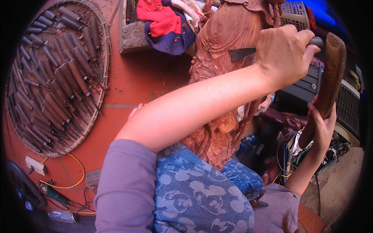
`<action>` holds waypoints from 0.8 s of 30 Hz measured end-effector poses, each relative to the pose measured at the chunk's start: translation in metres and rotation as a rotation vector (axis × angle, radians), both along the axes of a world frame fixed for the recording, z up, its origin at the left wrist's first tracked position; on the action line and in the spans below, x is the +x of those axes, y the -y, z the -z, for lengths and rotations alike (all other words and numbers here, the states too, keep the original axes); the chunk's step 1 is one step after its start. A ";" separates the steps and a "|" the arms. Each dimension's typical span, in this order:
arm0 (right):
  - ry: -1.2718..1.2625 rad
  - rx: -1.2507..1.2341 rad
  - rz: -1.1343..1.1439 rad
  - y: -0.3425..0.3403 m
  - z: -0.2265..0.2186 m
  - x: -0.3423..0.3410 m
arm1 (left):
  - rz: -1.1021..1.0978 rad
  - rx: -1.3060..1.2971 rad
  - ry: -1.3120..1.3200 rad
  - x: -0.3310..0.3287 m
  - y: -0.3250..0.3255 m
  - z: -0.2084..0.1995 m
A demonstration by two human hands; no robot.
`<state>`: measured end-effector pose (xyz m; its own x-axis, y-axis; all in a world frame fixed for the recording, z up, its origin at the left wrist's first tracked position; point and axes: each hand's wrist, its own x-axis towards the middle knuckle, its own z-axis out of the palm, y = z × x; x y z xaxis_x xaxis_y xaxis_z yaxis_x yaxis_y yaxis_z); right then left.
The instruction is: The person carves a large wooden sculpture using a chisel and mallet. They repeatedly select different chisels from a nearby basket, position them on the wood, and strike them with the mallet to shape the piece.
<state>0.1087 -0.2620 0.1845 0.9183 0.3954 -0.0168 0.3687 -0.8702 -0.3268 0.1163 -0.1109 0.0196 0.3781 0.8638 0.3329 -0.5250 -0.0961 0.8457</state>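
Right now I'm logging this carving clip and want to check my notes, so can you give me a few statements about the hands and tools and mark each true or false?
1. The left hand grips a chisel whose blade rests against the reddish wood carving. True.
2. The right hand is empty. False: it holds a dark wooden mallet, raised beside the carving.
3. The round woven tray on the floor holds many wooden-handled carving tools. True.
4. The tray lies to the person's right. False: it lies to the left, on the red floor.
5. A yellow cable runs across the floor near a white socket. True.
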 end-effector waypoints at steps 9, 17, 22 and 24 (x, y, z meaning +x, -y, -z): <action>0.027 0.041 0.025 -0.005 -0.006 0.003 | 0.006 -0.137 0.020 -0.004 0.001 -0.006; 0.186 -0.063 -0.094 -0.007 0.006 0.011 | 0.035 -0.065 0.043 -0.007 0.000 0.005; 0.181 -0.014 -0.047 0.000 0.006 0.011 | 0.066 -0.034 0.043 -0.012 -0.001 0.006; 0.310 -0.069 -0.129 -0.007 0.013 0.006 | 0.080 -0.019 0.030 -0.015 -0.002 0.006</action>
